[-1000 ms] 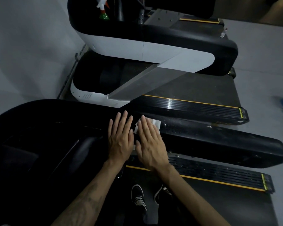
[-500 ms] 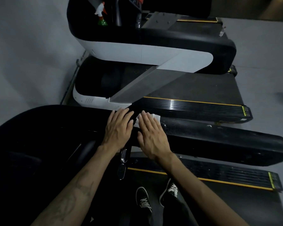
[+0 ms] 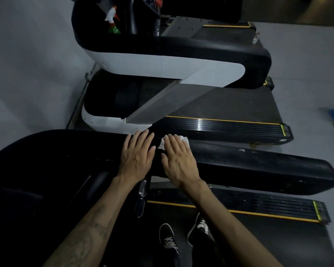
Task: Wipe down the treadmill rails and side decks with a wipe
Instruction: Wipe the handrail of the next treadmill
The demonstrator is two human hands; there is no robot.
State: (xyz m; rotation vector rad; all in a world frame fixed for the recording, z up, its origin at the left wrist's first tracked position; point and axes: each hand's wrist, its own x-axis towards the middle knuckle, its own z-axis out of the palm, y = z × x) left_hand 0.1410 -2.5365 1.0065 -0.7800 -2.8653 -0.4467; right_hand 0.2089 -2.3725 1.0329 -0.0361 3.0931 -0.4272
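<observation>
Closest to the camera are two black sneakers with white laces (image 3: 169,241), standing on the dark treadmill belt (image 3: 258,241). Just past them runs the ribbed side deck (image 3: 258,206) with its yellow stripe along the belt edge.

Next up is the fat black handrail (image 3: 258,166), running off to the right, dusty and speckled on top. Both hands are laid on it side by side, near each other but not touching. The left hand (image 3: 138,155) is flat, palm down, fingers straight and a bit spread, nothing under it that I can see. The right hand (image 3: 178,158) is also flat with fingers straight, pressing the white wipe (image 3: 183,140) onto the rail; the wipe pokes out past the fingertips and on the thumb side, scrunched up, not gripped, just pinned under the palm and fingers.

Beyond the rail is the neighbouring treadmill (image 3: 220,110), with its own ribbed side deck, grey belt, white and black motor cover and a grey upright slanting across. Further back on its console sits a spray bottle (image 3: 113,22) with a green body and white trigger head. Grey floor (image 3: 27,74) off to the left.
</observation>
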